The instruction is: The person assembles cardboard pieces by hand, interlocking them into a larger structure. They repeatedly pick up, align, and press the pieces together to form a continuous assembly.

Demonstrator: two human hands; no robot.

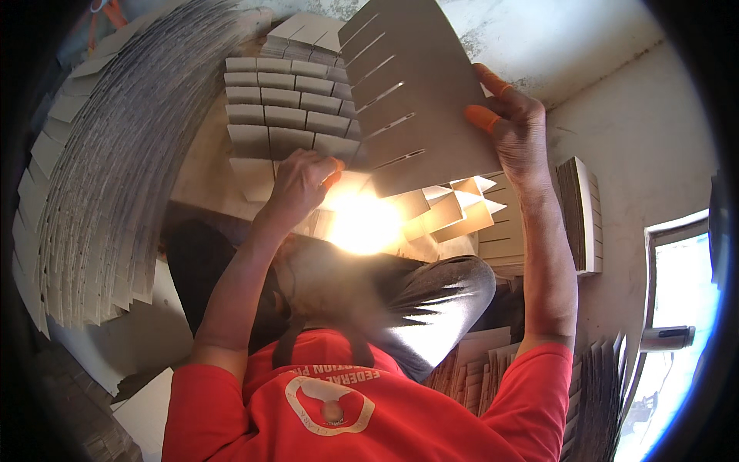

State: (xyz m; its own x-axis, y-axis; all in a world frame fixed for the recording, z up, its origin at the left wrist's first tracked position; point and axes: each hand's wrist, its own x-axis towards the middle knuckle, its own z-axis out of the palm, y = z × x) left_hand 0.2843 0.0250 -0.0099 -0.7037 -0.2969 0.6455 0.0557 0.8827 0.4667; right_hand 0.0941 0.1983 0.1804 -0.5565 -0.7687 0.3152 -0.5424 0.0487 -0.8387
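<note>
My right hand [514,127], with orange finger covers, grips the right edge of a large slotted cardboard sheet [419,100]. The sheet is tilted up, and a row of slits runs along its left side. At the near edge of a cardboard divider grid [289,100], my left hand [302,181] has its fingers curled together. An orange cover shows on a left fingertip; what those fingers pinch, if anything, is hidden. Part of the grid lies behind the raised sheet. Just beyond my legs, another cardboard divider grid [454,212] stands partly opened out, beside strong glare.
A long curved stack of cardboard pieces [131,162] fills the left. Slotted sheets [308,35] lie behind the grid, and a further stack [581,215] leans at the right wall. More cardboard bundles [600,385] stand at lower right, near a bright window [677,300].
</note>
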